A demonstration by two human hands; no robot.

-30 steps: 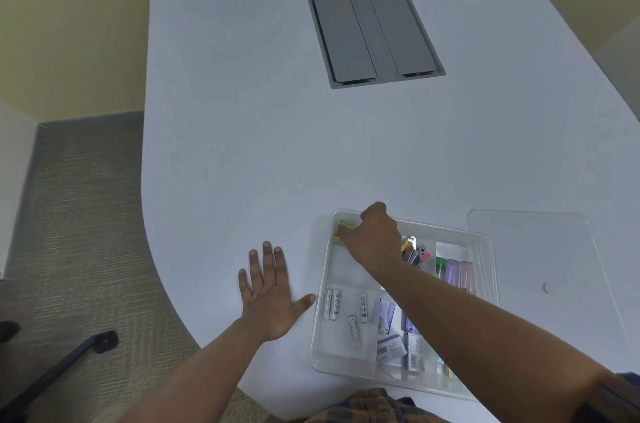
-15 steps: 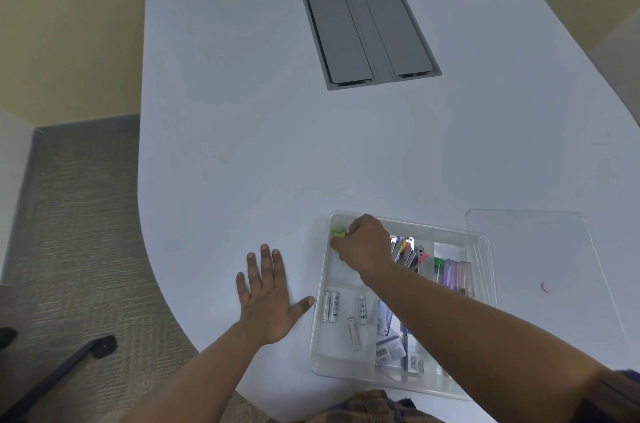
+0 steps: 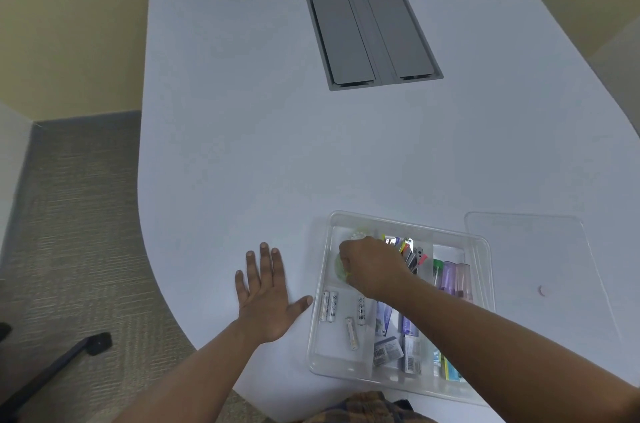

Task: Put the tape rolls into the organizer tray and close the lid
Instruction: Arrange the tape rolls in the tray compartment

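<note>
Table: my wide white table (image 3: 277, 128) with its curved near edge carries everything; a grey double-flap cable hatch (image 3: 372, 36) sits far up its middle.
Lid: the clear flat plastic lid (image 3: 533, 260) lies just right of the tray, off it and flat, nearer my right arm than my left.
Tray: the clear plastic organizer tray (image 3: 320, 318) with inner dividers is open in front of me; its right compartments are packed with pens, markers and small packets.
Left hand: my left hand (image 3: 266, 298) is flat on the table, fingers spread, holding nothing, thumb tip just beside the tray's left wall.
Right hand: my right hand (image 3: 369, 265) reaches into the far-left compartment, fingers curled down onto a roll; I judge it pinched on that roll, though the fingertips are hidden.
Batteries: four white cylindrical batteries (image 3: 329, 305) lie in the near-left compartment, below my right hand.
Tape rolls: a pale green translucent tape roll (image 3: 340, 266) shows at my fingertips, lying flat, touching the hand's left side; a second clear roll (image 3: 358, 235) rests just beyond my knuckles, in the same compartment.
Next, I judge: let go, then swing right for the lid.
</note>
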